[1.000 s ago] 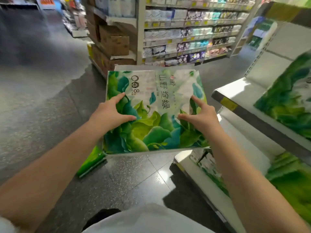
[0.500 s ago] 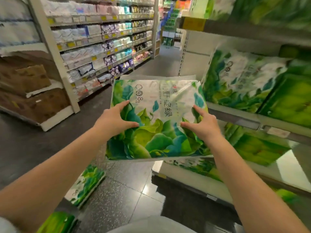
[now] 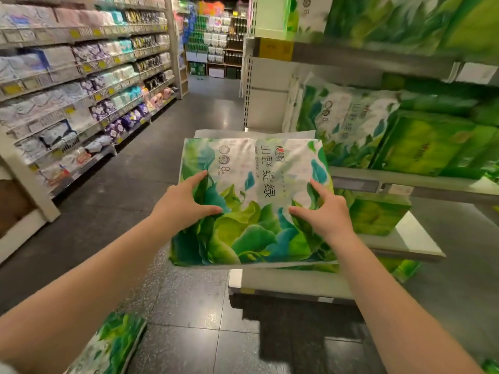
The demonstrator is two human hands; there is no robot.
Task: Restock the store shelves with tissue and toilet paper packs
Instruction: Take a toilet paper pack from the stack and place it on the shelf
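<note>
a green leaf-print tissue pack (image 3: 251,201) is held flat in the aisle, just left of the shelves (image 3: 378,182) on the right. the left hand (image 3: 183,203) and right hand (image 3: 326,211) grip its two sides, thumbs on top. another pack (image 3: 113,346) lies on the floor (image 3: 189,306).

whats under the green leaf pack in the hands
Below the held pack, gripped by the left hand and right hand, are dark floor tiles and the bottom shelf edge. Its underside is hidden.
</note>
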